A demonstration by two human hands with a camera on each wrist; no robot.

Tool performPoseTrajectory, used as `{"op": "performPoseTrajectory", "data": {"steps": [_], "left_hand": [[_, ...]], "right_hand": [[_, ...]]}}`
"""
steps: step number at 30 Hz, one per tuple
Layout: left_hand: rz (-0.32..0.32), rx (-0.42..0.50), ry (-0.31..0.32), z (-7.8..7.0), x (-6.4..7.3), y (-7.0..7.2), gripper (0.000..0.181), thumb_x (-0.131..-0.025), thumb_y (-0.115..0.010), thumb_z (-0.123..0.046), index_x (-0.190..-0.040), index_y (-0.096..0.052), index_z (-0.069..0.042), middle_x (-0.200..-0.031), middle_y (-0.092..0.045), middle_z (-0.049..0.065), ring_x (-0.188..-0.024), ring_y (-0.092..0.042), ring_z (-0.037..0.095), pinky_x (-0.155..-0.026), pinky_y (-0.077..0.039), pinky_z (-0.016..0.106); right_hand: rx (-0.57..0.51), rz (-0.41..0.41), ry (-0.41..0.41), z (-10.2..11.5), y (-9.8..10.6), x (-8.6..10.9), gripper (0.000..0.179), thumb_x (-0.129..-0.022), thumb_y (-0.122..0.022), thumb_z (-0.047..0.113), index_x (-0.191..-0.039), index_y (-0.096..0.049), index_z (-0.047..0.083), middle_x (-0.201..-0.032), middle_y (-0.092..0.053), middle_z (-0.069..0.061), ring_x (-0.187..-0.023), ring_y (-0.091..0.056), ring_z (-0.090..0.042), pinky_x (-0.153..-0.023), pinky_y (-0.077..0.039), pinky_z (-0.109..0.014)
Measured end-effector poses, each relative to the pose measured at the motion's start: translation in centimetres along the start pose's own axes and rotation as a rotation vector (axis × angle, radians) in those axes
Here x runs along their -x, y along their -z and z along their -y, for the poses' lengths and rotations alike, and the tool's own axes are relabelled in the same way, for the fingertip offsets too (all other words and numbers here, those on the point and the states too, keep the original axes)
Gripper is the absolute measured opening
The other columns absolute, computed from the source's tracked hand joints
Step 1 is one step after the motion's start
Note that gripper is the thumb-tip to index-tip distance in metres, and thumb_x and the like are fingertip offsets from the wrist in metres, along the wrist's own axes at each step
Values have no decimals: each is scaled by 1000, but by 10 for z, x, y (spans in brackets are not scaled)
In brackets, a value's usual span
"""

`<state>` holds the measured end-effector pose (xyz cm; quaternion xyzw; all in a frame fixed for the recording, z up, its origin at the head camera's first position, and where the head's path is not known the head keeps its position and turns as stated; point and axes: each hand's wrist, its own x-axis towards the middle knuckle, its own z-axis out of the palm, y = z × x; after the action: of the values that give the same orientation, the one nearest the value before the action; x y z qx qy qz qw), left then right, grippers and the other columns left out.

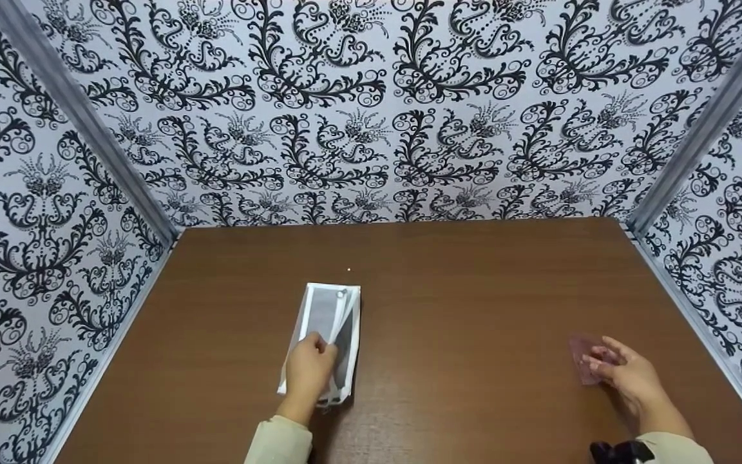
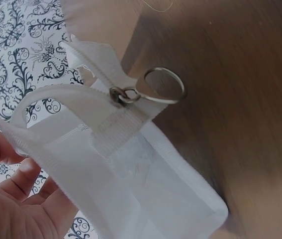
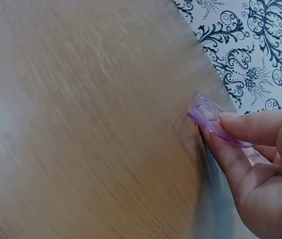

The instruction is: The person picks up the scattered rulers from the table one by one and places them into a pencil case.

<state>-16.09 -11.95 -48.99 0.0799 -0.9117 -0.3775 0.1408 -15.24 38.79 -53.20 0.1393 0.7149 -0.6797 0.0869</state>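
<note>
A white zip pouch (image 1: pixel 321 308) with translucent panels lies on the table left of centre, its top parted. My left hand (image 1: pixel 310 370) grips the pouch's edge, thumb and fingers curled at one side of the opening. The left wrist view shows the zipper's metal ring (image 2: pixel 183 89) hanging at the end of the white zip tape (image 2: pixel 123 124). Over on the right, my right hand (image 1: pixel 632 381) pinches a flat, see-through pinkish-purple plastic piece (image 3: pixel 208 117) between thumb and fingers, just above or touching the table. What exactly the piece is, I cannot tell.
The brown wooden table (image 1: pixel 461 309) spreads between both hands and behind them. Patterned black-and-white walls (image 1: pixel 377 129) enclose it at the back and sides. A tiny white speck (image 1: pixel 348 269) lies beyond the pouch.
</note>
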Motion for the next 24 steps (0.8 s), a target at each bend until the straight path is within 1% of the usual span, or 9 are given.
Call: {"op": "performPoseTrajectory", "data": {"steps": [3, 6, 10, 13, 16, 21, 24], "left_hand": [[-2, 1, 4, 0, 0, 0, 17, -73, -59, -8, -62, -46, -11, -55, -45, 1, -52, -42, 17, -49, -35, 32], [-3, 3, 5, 0, 0, 0, 17, -73, -59, -8, -62, -46, -11, -55, -45, 1, -52, -42, 17, -49, -35, 32], [-2, 4, 7, 0, 1, 0, 17, -73, -59, -8, -62, -46, -11, -56, -46, 1, -52, -42, 17, -49, -35, 32], [-2, 3, 12, 0, 1, 0, 17, -73, -59, -8, -62, -46, -11, -56, -46, 2, -53, -42, 18, -49, -35, 32], [0, 2, 11, 0, 1, 0, 18, -73, -59, -7, -62, -46, -11, -56, -46, 1, -53, -42, 17, -49, -35, 32], [3, 9, 1, -1, 1, 1, 18, -74, -59, -6, -62, -46, -10, -57, -46, 2, -53, -42, 17, -49, -35, 32], [0, 12, 2, -1, 1, 1, 18, -74, -59, -6, -62, -46, -10, -56, -46, 2, -52, -42, 18, -49, -35, 32]], "right_hand": [[-83, 20, -1, 0, -3, 0, 86, -88, -59, -8, -149, 2, -7, -92, -59, 18, -86, -65, 1, -80, -50, -17], [-139, 34, -5, 2, -7, 0, 86, -88, -59, -8, -148, 3, -6, -92, -60, 18, -87, -66, -1, -81, -50, -18], [-170, 42, -6, 5, -14, 0, 78, -92, -50, -9, -148, 3, -6, -92, -61, 17, -87, -66, -1, -82, -50, -18], [-166, 39, -7, 7, -21, 0, 69, -95, -40, -10, -149, 2, -6, -93, -61, 17, -88, -66, -1, -83, -50, -19], [-144, 36, -4, 9, -27, -1, 66, -96, -37, -9, -150, 0, -6, -94, -60, 16, -88, -65, 0, -83, -50, -19], [-69, 15, 2, 12, -38, -3, 66, -95, -44, -7, -150, -6, -7, -97, -59, 15, -87, -63, 0, -80, -51, -20], [-33, 1, 9, 14, -45, -4, 66, -94, -47, -6, -150, -11, -7, -102, -59, 11, -87, -63, -1, -76, -51, -21]]}}
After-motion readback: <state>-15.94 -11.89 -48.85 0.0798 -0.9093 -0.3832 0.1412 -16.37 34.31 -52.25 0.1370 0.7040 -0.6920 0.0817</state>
